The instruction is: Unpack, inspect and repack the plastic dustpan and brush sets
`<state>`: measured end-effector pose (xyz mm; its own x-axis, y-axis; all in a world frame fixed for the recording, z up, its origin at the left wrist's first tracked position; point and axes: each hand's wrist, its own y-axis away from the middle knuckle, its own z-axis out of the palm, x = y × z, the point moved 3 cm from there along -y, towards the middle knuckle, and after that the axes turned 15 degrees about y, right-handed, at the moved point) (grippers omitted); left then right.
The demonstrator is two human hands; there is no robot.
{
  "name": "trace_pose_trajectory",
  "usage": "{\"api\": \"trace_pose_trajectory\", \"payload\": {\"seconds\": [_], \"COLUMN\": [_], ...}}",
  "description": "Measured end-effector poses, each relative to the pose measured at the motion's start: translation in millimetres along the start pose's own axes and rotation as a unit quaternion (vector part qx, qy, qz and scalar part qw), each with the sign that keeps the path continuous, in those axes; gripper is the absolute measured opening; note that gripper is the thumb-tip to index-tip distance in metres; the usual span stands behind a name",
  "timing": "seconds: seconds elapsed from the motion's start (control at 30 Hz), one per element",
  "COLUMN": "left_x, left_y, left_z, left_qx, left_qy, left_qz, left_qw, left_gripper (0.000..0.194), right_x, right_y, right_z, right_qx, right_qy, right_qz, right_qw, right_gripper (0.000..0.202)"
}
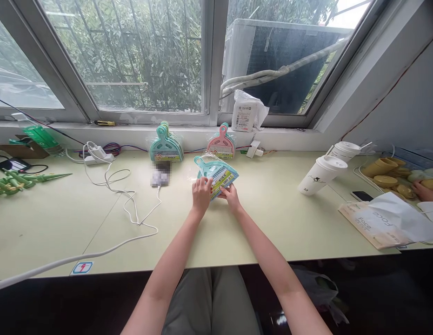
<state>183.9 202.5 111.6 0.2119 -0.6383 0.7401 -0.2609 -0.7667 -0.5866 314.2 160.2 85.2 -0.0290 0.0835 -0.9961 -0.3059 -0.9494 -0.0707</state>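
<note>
A packaged teal dustpan-and-brush set (pixel 223 174) is held tilted above the pale table, its printed label facing up. The fingers of my left hand (pixel 201 193) are bent against its left side. My right hand (pixel 230 195) grips its lower right edge, the thumb on top and other fingers partly hidden below. Behind it, a pink packaged set (pixel 221 142) stands against the wall below the window. Further left stands a group of teal packaged sets (pixel 165 144).
White cables (pixel 130 204) snake over the left of the table (pixel 272 228), near green plastic parts (pixel 17 182). White cups (pixel 321 174), a paper bag (pixel 387 218) and a phone (pixel 362 196) lie right. Another person's hand (pixel 425 190) touches yellowish parts (pixel 385 180) at far right.
</note>
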Motion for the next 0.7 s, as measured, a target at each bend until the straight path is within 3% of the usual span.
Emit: {"api": "trace_pose_trajectory", "payload": {"seconds": [0.13, 0.27, 0.4, 0.6, 0.7], "left_x": [4.7, 11.4, 13.4, 4.7, 0.2], "left_y": [1.9, 2.9, 2.7, 2.4, 2.4], "left_z": [4.2, 8.5, 7.6, 11.0, 16.3], "left_qx": [-0.028, -0.081, -0.077, -0.076, -0.129], "left_qy": [-0.014, -0.161, -0.229, -0.179, -0.101], "left_qz": [0.047, 0.099, 0.114, 0.117, 0.138], "left_qw": [0.998, 0.979, 0.964, 0.974, 0.977], "left_gripper": [0.027, 0.039, 0.05, 0.058, 0.058], "right_x": [3.9, 5.7, 6.6, 4.0, 1.3], "right_y": [-1.0, -1.0, -1.0, -4.0, -3.5], "right_z": [2.2, 5.5, 7.0, 0.0, -3.2], "right_qx": [-0.009, -0.038, -0.075, -0.076, -0.073], "right_qy": [0.003, 0.017, 0.034, 0.058, 0.065], "right_qz": [0.004, 0.002, 0.007, 0.007, 0.004], "right_qw": [1.0, 0.999, 0.997, 0.995, 0.995], "right_gripper": [0.041, 0.044, 0.045, 0.045, 0.045]}}
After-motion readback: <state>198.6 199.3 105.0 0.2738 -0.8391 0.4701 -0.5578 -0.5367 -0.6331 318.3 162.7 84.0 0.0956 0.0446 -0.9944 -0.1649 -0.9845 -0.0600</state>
